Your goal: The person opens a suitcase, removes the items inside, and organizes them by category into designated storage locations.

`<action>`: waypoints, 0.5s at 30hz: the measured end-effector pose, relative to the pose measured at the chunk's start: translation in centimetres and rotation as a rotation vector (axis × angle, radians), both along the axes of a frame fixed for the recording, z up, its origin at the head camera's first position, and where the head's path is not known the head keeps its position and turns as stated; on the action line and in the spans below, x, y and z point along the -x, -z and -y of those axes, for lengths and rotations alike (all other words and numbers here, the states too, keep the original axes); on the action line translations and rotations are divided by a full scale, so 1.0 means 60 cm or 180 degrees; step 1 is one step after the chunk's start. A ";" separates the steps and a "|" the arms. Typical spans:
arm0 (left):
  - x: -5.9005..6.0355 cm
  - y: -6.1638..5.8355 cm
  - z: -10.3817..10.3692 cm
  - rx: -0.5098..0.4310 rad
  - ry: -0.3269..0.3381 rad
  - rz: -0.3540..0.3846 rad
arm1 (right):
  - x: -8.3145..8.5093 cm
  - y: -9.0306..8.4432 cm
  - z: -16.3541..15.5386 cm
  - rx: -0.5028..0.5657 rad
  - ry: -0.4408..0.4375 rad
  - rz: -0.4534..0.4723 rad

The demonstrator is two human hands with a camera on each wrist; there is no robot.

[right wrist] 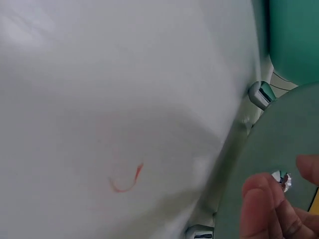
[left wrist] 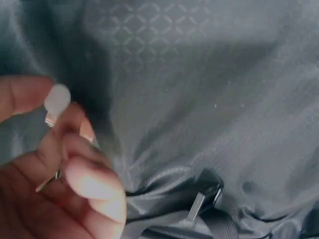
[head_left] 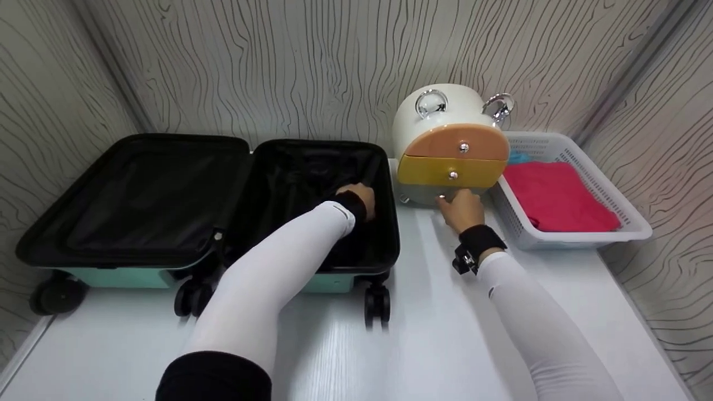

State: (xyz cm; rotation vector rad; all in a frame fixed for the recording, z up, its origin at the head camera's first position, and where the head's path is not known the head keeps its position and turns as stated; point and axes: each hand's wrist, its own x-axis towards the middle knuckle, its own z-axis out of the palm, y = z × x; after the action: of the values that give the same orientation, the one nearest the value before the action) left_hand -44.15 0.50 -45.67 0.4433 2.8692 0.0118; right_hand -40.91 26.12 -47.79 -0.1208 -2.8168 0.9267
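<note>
My left hand (head_left: 359, 197) is inside the right half of an open suitcase (head_left: 312, 268). Between its thumb and finger it pinches a small thing with a round white end (left wrist: 57, 99); its kind is unclear. A thin, shiny strip (left wrist: 46, 185) shows against that palm. My right hand (head_left: 463, 210) is at the lowest, grey-green drawer (right wrist: 259, 149) of a round white cabinet (head_left: 406, 120). Its thumb and fingers curl about the faceted silver drawer knob (right wrist: 283, 180). Above it, the yellow drawer (head_left: 426, 170) and orange drawer (head_left: 437, 145) are closed.
The black-lined other half of the suitcase (head_left: 139, 195) lies to the left. On the right stands a white perforated basket (head_left: 562, 239) holding folded red cloth (head_left: 562, 197) and something blue (head_left: 519, 158). A patterned wall (head_left: 278, 72) runs behind. A red mark (right wrist: 127, 186) shows on the white tabletop.
</note>
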 end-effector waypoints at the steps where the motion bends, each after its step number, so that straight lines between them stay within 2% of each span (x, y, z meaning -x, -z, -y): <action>1: 0.001 -0.004 0.002 -0.0008 -0.0036 -0.0001 | 0.000 0.003 0.002 0.0033 -0.0004 0.0037; 2: 0.001 -0.009 0.005 -0.0025 -0.0078 0.0016 | 0.001 0.006 0.003 0.0051 -0.0002 0.0059; 3: 0.016 0.000 0.011 -0.0103 -0.0087 -0.0015 | 0.001 0.009 0.003 0.0073 0.0011 0.0065; 6: 0.006 -0.029 0.028 -0.0263 -0.0121 0.0012 | 0.002 0.014 0.004 0.0136 0.0049 0.0054; 9: -0.022 -0.073 0.051 -0.0495 -0.0083 -0.0017 | 0.004 0.016 0.004 0.0195 0.0057 0.0027; 10: -0.047 -0.104 0.058 -0.0544 -0.0091 0.0016 | 0.005 0.017 0.004 0.0210 0.0042 0.0013; 11: -0.057 -0.121 0.067 -0.0620 -0.0072 0.0005 | 0.007 0.017 0.005 0.0215 0.0031 -0.0012; 15: -0.078 -0.173 0.094 -0.0819 -0.0035 -0.0079 | 0.004 0.017 0.004 0.0230 0.0003 -0.0095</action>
State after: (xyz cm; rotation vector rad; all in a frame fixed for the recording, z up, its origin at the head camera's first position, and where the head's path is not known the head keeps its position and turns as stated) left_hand -39.48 -5.13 -35.27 0.4776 2.9050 0.3832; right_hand -41.13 25.85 -48.80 -0.1166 -2.7566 1.0217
